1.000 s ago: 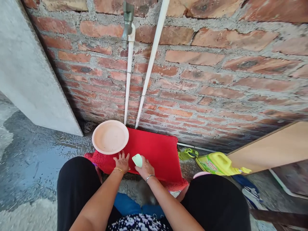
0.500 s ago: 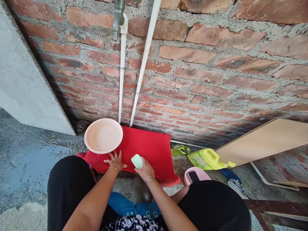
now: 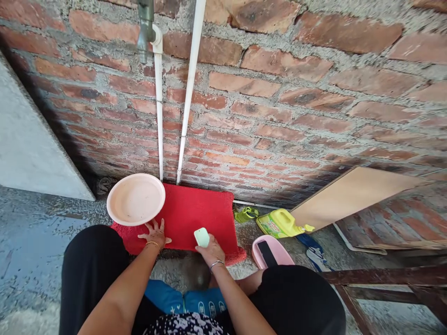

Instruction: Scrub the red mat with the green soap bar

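Note:
A red cloth (image 3: 199,211) is spread flat over a low surface in front of me, its rough edges hanging over the sides. My left hand (image 3: 155,235) lies on the cloth with fingers spread, close by the rim of a pale pink basin (image 3: 136,199). That basin rests on the cloth's left end. My right hand (image 3: 212,252) grips a pale green scrub brush (image 3: 201,237), a flat block with rounded corners, over the cloth's right half. The underside of the brush is hidden.
To the right stand a yellow detergent jug (image 3: 279,222), a yellow-green shoe (image 3: 246,214) and a pink tub (image 3: 282,253) with a dark block. A brick wall (image 3: 265,107) with white pipes (image 3: 188,88) rises behind. A grey slab (image 3: 31,135) leans at left; wet floor (image 3: 31,237) lies below.
The view has shifted right, so the scene sits further left. My right hand and the brush have moved right across the cloth; my left hand stays by the basin.

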A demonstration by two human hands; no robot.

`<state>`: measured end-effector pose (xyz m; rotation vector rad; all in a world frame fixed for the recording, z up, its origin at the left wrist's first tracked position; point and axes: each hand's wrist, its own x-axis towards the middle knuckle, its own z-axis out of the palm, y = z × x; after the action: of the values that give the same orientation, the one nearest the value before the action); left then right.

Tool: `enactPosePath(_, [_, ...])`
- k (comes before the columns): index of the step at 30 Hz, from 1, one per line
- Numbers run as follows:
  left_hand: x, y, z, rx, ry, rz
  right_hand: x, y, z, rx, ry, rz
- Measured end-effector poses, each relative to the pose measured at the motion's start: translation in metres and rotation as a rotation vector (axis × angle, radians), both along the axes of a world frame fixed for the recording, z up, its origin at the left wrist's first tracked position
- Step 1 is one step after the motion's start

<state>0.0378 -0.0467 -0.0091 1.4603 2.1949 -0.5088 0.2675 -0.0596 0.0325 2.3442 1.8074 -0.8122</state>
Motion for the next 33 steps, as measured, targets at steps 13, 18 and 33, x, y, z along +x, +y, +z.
enactPosePath(13, [0.002,-0.001,0.016,-0.011,0.015,-0.016,-0.027,0.008,-0.003,-0.029,-0.028,0.192])
enactPosePath(18, [0.002,0.0,0.017,-0.033,0.02,-0.026,0.002,0.012,-0.006,-0.015,-0.075,0.139])
enactPosePath(33, [0.001,0.0,0.007,-0.007,-0.018,0.011,0.033,0.017,-0.021,0.012,-0.126,-0.038])
